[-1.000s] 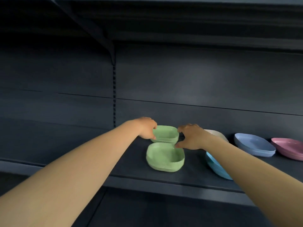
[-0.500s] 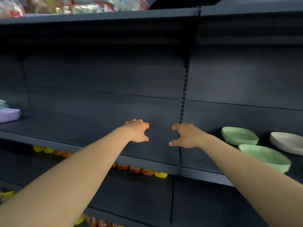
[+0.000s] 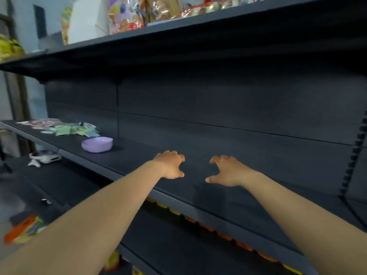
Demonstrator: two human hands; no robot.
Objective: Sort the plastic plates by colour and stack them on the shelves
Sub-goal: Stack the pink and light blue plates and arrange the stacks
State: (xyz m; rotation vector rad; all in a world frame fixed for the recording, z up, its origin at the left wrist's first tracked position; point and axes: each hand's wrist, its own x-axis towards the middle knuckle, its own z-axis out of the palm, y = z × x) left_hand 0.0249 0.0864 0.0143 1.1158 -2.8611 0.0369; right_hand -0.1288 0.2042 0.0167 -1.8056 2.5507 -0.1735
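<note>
Reaching between stacks: left hand (image 3: 170,165) and right hand (image 3: 225,171) half-curled, grip on nothing, over bare shelf (image 3: 248,187). Next, probably: fetch lilac plate stack (image 3: 97,144), far left.

Your dark middle shelf (image 3: 228,155) carries one purple plate stack (image 3: 97,144) at left. Behind it, farther left: scattered flat packets (image 3: 65,128), blurred. Upper shelf (image 3: 178,30) holds snack bags (image 3: 127,14).

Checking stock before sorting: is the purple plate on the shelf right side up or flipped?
Right side up: the purple plate rests on its base on the shelf, hollow facing up.
</note>
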